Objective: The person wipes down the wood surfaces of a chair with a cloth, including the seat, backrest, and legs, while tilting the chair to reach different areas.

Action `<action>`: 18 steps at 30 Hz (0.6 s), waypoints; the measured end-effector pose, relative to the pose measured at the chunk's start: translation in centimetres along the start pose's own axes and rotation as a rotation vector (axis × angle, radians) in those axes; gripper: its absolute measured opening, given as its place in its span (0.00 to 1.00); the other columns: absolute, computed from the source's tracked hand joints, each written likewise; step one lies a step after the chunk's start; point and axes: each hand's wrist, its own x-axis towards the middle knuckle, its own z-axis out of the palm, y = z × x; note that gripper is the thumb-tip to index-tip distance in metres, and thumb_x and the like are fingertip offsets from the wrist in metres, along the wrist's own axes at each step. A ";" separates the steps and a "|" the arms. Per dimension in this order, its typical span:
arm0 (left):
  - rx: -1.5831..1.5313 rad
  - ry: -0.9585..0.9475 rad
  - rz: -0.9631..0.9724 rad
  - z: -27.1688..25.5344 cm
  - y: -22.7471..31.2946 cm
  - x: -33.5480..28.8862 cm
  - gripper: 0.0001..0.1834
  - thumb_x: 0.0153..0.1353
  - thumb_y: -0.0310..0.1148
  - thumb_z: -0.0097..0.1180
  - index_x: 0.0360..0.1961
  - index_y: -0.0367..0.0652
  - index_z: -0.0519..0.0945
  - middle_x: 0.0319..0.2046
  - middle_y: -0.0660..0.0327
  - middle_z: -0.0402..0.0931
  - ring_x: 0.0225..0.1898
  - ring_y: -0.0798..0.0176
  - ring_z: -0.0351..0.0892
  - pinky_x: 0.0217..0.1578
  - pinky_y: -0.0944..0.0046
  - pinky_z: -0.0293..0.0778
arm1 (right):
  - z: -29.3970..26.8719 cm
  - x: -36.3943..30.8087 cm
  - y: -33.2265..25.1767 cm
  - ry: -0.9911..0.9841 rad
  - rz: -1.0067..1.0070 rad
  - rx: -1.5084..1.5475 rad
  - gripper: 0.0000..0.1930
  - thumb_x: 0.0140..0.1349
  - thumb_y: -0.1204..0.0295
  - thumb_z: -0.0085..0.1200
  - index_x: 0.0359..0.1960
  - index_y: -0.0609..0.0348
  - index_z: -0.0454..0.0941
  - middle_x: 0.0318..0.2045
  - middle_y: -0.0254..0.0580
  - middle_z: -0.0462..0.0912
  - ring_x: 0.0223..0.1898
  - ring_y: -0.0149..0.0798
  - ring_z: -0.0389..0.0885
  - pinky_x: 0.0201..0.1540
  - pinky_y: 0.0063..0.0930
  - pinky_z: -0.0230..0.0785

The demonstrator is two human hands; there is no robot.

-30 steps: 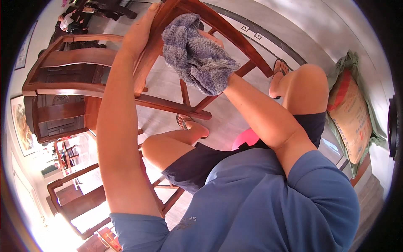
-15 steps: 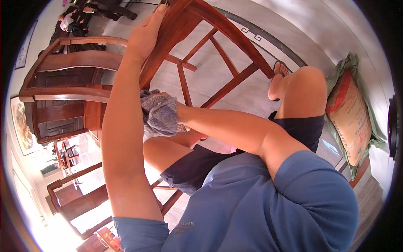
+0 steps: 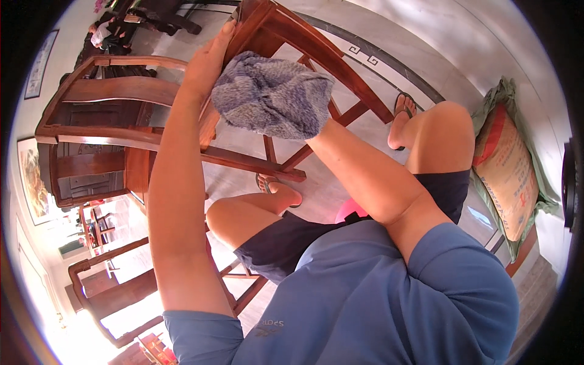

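A reddish-brown wooden chair (image 3: 350,70) is tilted in front of me, its legs and crossbars reaching toward my feet. My left hand (image 3: 208,64) grips the chair's upper left part, with the thumb along the near side and the other fingers mostly hidden. A grey-blue fluffy cloth (image 3: 267,94) covers my right hand, which presses it against the chair's underside or frame. The fingers inside the cloth are hidden; only the wrist and forearm come out below it.
More wooden chairs stand at the left, one close to my left arm (image 3: 115,88) and one lower down (image 3: 121,298). A tan and red sack (image 3: 508,170) in a green outer bag leans by the right wall. Something pink (image 3: 351,210) shows between my legs.
My right hand and the cloth have moved up and right, from low behind my left forearm to the chair's upper part. The chair has shifted slightly; my left hand still holds it.
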 end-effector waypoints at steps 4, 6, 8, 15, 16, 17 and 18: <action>-0.103 -0.013 -0.039 0.4 0.3 0.6 0.36 0.76 0.64 0.36 0.74 0.56 0.71 0.64 0.47 0.76 0.66 0.55 0.74 0.66 0.59 0.65 | 0.0 -0.8 2.8 0.032 0.036 0.000 0.12 0.66 0.72 0.59 0.49 0.61 0.82 0.44 0.42 0.86 0.46 0.39 0.85 0.51 0.34 0.81; -0.118 0.010 -0.097 0.5 0.2 0.5 0.36 0.76 0.64 0.36 0.74 0.56 0.71 0.64 0.48 0.76 0.66 0.56 0.74 0.66 0.60 0.65 | 0.5 -0.6 4.6 -0.005 0.046 -0.050 0.11 0.66 0.72 0.60 0.49 0.60 0.82 0.44 0.41 0.86 0.46 0.38 0.85 0.51 0.33 0.81; -0.220 -0.010 -0.038 0.7 0.4 0.2 0.38 0.74 0.67 0.37 0.74 0.55 0.72 0.64 0.49 0.76 0.66 0.55 0.74 0.67 0.61 0.64 | -0.4 -0.1 3.7 -0.057 0.069 -0.007 0.11 0.66 0.72 0.60 0.48 0.59 0.83 0.44 0.40 0.86 0.46 0.37 0.85 0.50 0.32 0.81; -0.180 0.020 -0.097 0.1 1.4 -0.8 0.40 0.72 0.68 0.41 0.72 0.53 0.74 0.65 0.51 0.76 0.66 0.57 0.74 0.68 0.62 0.62 | -0.7 0.1 -1.0 -0.027 -0.025 0.206 0.15 0.66 0.70 0.61 0.52 0.63 0.80 0.47 0.44 0.86 0.47 0.39 0.86 0.50 0.34 0.83; -0.194 0.027 -0.071 0.0 0.8 -0.6 0.41 0.71 0.69 0.42 0.72 0.53 0.74 0.65 0.52 0.76 0.66 0.57 0.73 0.68 0.61 0.62 | -0.9 0.1 -0.9 0.002 0.006 0.244 0.16 0.66 0.70 0.62 0.53 0.64 0.79 0.48 0.45 0.86 0.48 0.40 0.86 0.51 0.35 0.83; -0.206 0.035 -0.045 -0.2 0.3 -0.5 0.41 0.70 0.70 0.43 0.72 0.53 0.74 0.66 0.52 0.76 0.66 0.57 0.73 0.68 0.61 0.62 | -1.1 0.2 -0.7 0.031 0.037 0.283 0.17 0.66 0.70 0.62 0.54 0.64 0.78 0.48 0.47 0.85 0.48 0.41 0.86 0.52 0.36 0.83; -0.208 0.033 -0.044 0.0 0.2 -0.3 0.41 0.70 0.70 0.43 0.72 0.53 0.74 0.66 0.52 0.76 0.66 0.57 0.73 0.68 0.61 0.62 | -1.2 0.3 -0.8 0.068 0.062 0.317 0.19 0.66 0.69 0.62 0.55 0.65 0.77 0.49 0.48 0.85 0.48 0.42 0.86 0.52 0.37 0.84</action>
